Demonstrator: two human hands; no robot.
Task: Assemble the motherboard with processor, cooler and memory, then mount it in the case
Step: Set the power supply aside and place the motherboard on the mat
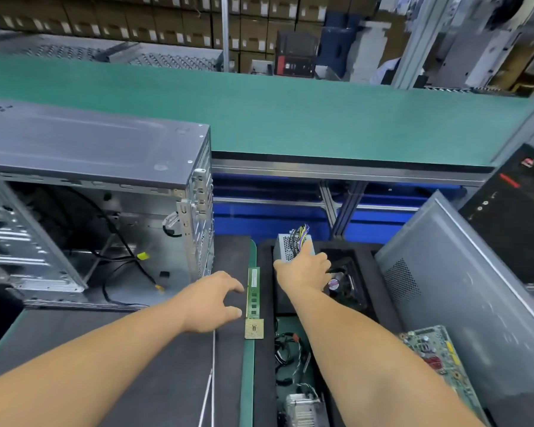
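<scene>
We see our left hand in the lower middle of the frame, fingers spread and relaxed, holding nothing, just beside the green memory stick. This long thin stick lies on the dark mat of the table, and the square gold processor touches its near end. Our right hand reaches to the grey perforated metal power supply in the middle of the frame and rests on it; if the fingers grip it we cannot tell. Coloured wires come out of its top. At left stands the open metal case with black cables inside. The green motherboard lies at lower right, partly behind our right arm, beside a leaning grey side panel. A finned metal cooler is at the bottom edge.
</scene>
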